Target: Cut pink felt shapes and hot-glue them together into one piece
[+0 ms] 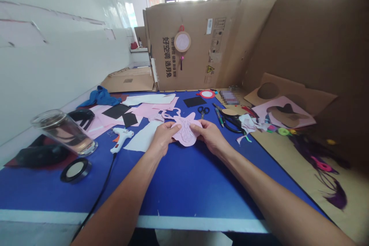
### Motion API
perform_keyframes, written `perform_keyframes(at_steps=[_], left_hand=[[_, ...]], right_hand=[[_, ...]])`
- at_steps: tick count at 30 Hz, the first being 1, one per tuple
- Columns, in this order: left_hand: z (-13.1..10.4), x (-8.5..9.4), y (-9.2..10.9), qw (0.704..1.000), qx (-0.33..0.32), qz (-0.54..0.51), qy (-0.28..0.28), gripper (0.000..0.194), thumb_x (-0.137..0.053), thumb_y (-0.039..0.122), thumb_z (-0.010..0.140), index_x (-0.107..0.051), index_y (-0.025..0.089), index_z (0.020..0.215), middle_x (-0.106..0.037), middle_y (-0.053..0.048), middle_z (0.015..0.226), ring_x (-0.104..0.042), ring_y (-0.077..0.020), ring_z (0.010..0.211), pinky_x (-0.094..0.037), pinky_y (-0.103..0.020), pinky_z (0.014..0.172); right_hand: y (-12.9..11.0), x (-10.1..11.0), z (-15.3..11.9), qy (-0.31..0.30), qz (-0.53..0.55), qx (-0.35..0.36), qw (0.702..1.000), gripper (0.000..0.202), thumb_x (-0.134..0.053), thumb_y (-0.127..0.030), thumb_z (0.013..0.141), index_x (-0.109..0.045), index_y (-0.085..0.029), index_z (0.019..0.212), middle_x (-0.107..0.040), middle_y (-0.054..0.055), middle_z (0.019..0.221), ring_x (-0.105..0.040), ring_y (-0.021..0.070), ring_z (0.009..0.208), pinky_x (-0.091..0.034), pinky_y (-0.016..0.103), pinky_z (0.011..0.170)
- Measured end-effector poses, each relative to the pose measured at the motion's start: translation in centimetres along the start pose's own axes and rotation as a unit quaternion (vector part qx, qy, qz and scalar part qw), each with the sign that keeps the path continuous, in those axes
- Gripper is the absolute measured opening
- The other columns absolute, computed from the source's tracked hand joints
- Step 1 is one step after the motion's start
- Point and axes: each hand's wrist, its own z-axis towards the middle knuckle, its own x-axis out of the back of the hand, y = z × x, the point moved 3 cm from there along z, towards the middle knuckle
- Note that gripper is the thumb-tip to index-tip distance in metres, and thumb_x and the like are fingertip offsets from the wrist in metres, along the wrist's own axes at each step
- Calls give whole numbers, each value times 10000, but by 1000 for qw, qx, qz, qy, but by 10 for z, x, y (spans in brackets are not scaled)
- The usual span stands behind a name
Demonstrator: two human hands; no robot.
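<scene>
Between my two hands is a pale pink cut-out shape (pixel 186 138) with rounded lobes and creased, layered material on its face. My left hand (pixel 165 135) grips its left edge, thumb on top. On the right edge, my right hand (pixel 210 133) holds it the same way, its thumb pressed near the middle. The fingers underneath are mostly hidden. Just beyond the piece lies a thin pink looped strip (pixel 172 113); whether it is joined to the piece I cannot tell. Black-handled scissors (pixel 203 111) lie behind my right hand.
A white glue gun (pixel 122 139) with a trailing cord lies left, near a glass of liquid (pixel 67 132) and a round black-rimmed lid (pixel 75 170). Pink, white and black sheets (pixel 117 111) spread behind. Pliers, pens and scraps (pixel 250 123) lie right. Cardboard walls (pixel 196 46) stand behind.
</scene>
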Motion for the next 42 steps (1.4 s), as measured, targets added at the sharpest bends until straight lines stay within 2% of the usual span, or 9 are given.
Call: perform_keyframes(at_steps=[7,12,17,23,34,42], left_hand=[[-1,-1,1,1000,0,1,2,253,-931,316,755,-743,155,809,-772,-57,790,-723,-182,710,-602,-310,700],[0,0,-1,1000,-4,6,7,284,-943,348,732,-741,155,786,-750,-40,741,-691,-159,657,-535,-254,606],[0,-1,-1,1000,-1,6,0,304,-947,366,726,-785,152,868,-796,-75,826,-734,-195,726,-578,-298,674],[0,-1,-1,1000,-5,9,-4,291,-930,372,746,-789,153,875,-800,-78,836,-728,-189,721,-555,-291,676],[0,-3,0,1000,1,5,-7,91,-783,231,902,-814,150,929,-820,-107,891,-749,-190,746,-585,-309,709],[-3,-5,2,1000,8,-1,-7,54,-780,187,907,-813,148,925,-830,-126,909,-755,-193,747,-614,-318,719]], right_hand=[[0,-1,-1,1,-1,2,1000,457,-1022,-491,598,-752,-218,846,-795,23,828,-708,198,733,-595,354,744],[-1,-1,-2,2,-5,-4,1000,443,-1023,-464,586,-751,-212,829,-774,17,789,-687,187,706,-574,340,710],[-3,-1,-2,5,-3,-6,1000,468,-1031,-463,555,-752,-210,832,-770,12,785,-682,180,700,-575,334,705],[-3,-1,-3,10,-3,-6,1000,497,-1034,-492,542,-748,-208,831,-770,12,780,-683,182,695,-583,337,701],[-3,1,-2,9,-8,5,1000,470,-1022,-483,584,-738,-218,849,-773,17,804,-697,191,718,-598,356,728],[-4,2,-3,10,-10,5,1000,471,-1015,-492,592,-748,-214,862,-778,22,820,-706,189,739,-609,349,724]])
